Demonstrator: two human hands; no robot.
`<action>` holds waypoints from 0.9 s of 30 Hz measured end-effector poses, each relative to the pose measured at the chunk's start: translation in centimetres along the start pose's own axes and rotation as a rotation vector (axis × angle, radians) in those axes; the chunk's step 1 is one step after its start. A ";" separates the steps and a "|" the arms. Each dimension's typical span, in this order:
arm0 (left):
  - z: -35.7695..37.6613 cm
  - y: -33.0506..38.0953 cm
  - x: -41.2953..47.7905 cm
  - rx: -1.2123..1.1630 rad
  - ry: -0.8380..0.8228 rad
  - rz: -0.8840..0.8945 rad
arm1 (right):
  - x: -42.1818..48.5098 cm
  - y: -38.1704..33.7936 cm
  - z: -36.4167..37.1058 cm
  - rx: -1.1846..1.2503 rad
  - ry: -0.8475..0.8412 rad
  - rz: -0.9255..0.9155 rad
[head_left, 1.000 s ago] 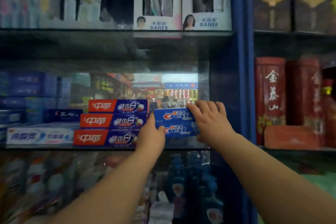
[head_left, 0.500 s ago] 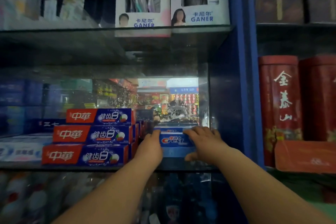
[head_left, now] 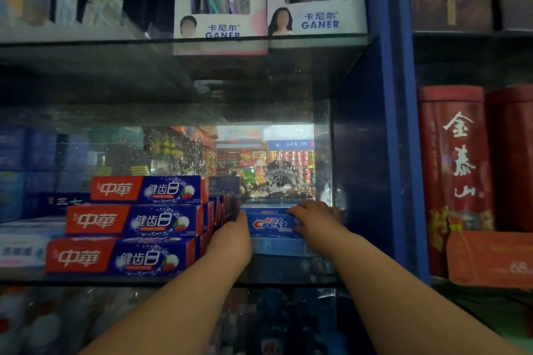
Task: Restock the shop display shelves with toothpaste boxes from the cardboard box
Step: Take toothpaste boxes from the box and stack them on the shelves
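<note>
One Crest toothpaste box sits atop another blue box on the glass shelf; right hand curls over it, left hand touches its end, grip hidden. Seemingly nearly placed; cardboard box unseen.

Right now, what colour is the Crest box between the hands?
The Crest box is blue with white-and-red lettering; head view.

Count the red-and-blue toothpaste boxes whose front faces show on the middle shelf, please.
3, in one stack left of the Crest box: top box, middle box, bottom box. More boxes stand behind this stack, partly hidden.
</note>
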State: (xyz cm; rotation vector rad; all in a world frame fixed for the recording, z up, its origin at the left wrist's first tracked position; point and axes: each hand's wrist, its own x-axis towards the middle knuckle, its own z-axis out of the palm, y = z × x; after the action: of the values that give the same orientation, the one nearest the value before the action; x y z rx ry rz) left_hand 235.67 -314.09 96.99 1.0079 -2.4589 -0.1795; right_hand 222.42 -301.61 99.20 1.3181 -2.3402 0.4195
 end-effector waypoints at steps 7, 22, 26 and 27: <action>0.0 0.1 -0.2 0.031 0.012 -0.014 | 0.5 0.1 0.2 0.034 -0.087 0.028; -4.1 -0.8 -8.7 -0.269 0.245 0.152 | -5.7 -8.5 -1.5 -0.006 0.289 -0.132; -6.8 -3.4 -11.3 -0.268 0.298 0.113 | -7.3 -12.5 -2.3 0.011 0.286 -0.168; -7.4 -4.4 -11.9 -0.281 0.304 0.102 | -7.8 -13.5 -2.3 0.025 0.286 -0.167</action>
State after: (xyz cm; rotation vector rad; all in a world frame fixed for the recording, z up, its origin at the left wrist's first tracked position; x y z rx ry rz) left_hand 249.29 -308.59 97.78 0.7292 -2.1306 -0.3044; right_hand 238.14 -301.65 98.08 1.3538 -1.9811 0.5463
